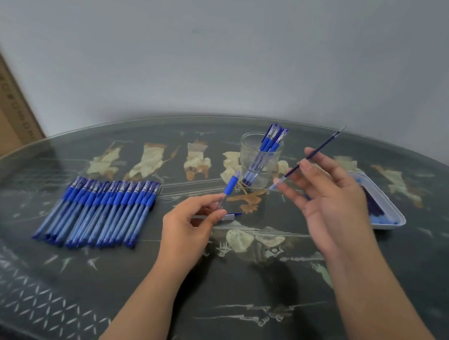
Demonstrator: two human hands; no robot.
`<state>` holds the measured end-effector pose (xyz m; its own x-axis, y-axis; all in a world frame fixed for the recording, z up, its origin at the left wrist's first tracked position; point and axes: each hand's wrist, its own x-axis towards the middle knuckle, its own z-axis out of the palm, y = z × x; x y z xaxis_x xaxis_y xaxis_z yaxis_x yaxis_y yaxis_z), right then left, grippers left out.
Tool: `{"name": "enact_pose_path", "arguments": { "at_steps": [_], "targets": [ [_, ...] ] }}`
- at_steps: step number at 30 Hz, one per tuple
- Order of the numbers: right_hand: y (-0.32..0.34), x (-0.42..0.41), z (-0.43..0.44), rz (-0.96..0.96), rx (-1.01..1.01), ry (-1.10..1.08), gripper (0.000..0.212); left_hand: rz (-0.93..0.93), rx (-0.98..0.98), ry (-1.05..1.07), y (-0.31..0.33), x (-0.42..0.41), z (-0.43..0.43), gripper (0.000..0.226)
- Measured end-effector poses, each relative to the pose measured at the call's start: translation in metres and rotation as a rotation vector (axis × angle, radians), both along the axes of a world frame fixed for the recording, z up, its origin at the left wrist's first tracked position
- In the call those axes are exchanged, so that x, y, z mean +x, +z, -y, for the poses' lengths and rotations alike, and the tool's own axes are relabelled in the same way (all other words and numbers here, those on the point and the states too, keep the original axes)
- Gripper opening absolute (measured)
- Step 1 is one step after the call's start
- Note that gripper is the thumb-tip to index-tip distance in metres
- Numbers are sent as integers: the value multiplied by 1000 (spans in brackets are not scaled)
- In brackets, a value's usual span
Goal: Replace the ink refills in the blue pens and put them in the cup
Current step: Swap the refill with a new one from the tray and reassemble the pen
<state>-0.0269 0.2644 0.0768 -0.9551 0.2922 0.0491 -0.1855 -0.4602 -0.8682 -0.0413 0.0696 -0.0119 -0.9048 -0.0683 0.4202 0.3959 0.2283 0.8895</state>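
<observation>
My left hand [189, 226] pinches the clear barrel of a blue pen [230, 187], its blue grip pointing up and away. A thin dark ink refill [320, 151] is pinched in my right hand [331, 198] and slants up to the right, tip high. Behind the two hands a clear glass cup [260, 162] holds several blue pens. A pen cap [232, 216] lies on the table just right of my left hand. Several blue pens [101, 211] lie in a row at the left.
A white tray [391, 213] with blue and dark refills sits at the right, partly behind my right hand. The dark glass-topped table [238, 287] has painted figures. A cardboard box [5, 106] leans at the far left against the wall.
</observation>
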Motion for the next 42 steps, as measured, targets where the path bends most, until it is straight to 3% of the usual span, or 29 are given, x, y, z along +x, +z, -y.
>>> {"name": "enact_pose_path", "arguments": {
  "at_steps": [6, 21, 27, 34, 42],
  "targets": [
    [-6, 0, 11, -20, -163, 32, 18, -109, -123, -40, -2, -1, -3, 42],
    [-13, -1, 12, -15, -117, 32, 20, -151, -162, -69, -2, -1, -2, 39],
    [-13, 0, 13, -77, 113, -25, 18, -168, -195, -50, -4, -2, -2, 36],
    [-29, -1, 25, -57, 472, 67, 17, -169, -143, -40, -2, -1, -3, 28],
    [-41, -3, 26, -15, 667, 161, 27, -59, -42, 15, -1, -2, 0, 45]
  ]
}}
